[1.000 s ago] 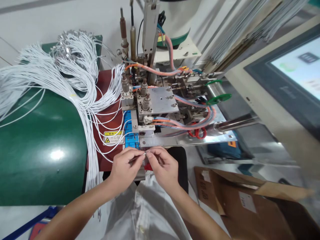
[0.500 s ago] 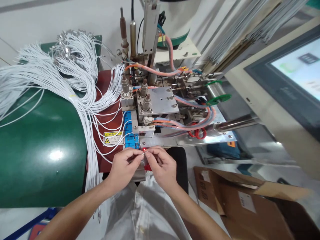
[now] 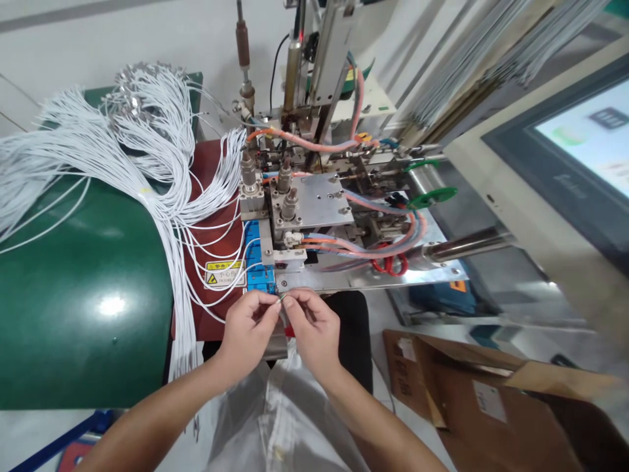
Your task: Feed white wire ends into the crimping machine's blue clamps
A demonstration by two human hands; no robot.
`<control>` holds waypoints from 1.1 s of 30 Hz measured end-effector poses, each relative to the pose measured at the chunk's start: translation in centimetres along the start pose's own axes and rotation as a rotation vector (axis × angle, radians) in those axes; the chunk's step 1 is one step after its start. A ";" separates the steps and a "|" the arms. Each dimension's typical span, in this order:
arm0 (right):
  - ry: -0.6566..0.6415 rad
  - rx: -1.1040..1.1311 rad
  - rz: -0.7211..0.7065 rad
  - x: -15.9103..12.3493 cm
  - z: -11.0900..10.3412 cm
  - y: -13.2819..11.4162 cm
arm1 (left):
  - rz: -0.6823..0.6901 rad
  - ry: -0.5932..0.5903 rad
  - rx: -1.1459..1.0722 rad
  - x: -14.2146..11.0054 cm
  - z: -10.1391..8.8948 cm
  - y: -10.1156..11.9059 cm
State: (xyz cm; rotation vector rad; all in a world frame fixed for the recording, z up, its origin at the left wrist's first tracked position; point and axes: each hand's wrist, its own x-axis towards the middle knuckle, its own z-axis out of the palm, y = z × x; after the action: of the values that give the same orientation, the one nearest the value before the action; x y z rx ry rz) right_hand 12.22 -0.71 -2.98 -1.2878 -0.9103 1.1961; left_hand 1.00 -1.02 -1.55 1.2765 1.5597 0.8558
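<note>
My left hand [image 3: 246, 334] is closed in a pinch at the front edge of the machine. A white cable [image 3: 216, 321] runs from the left and passes behind this hand. Thumb and forefinger of my right hand [image 3: 317, 331] pinch too, with their tips nearly meeting the left ones. Between the fingertips shows a thin wire end [image 3: 282, 298], slightly greenish; its details are too small to make out. Just beyond the fingers is a row of blue cable holders [image 3: 258, 278], into which several white cables lead.
A large bundle of white cables [image 3: 167, 196] lies over the green table [image 3: 88, 295] and red-brown plate [image 3: 209, 229]. Behind my hands stands the machine [image 3: 314, 196] with hoses and a wire spool [image 3: 426, 183]. A screen [image 3: 584, 131] and a cardboard box [image 3: 442, 387] are at right.
The machine's upright column and the metal rod beside it have shifted right. My right hand has moved slightly left, and both hands still pinch. A red light spot at the fingertips is gone.
</note>
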 end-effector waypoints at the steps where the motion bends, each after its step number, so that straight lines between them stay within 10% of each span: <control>1: -0.008 0.001 -0.021 0.1 -0.1 0.0 | 0.003 -0.005 -0.005 0.0 0.0 0.0; 25: -0.061 0.155 0.021 0.3 0.3 -0.5 | -0.108 0.018 -0.224 -0.3 0.2 0.6; 33: -0.161 -0.287 -0.495 1.2 -1.3 -0.7 | -0.038 0.021 -0.041 0.1 -0.6 0.5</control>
State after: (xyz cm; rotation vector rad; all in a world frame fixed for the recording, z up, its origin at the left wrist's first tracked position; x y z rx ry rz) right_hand 13.80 0.27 -2.64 -1.1022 -1.4622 0.8022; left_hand 0.59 -0.80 -0.93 1.2087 1.5700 0.8750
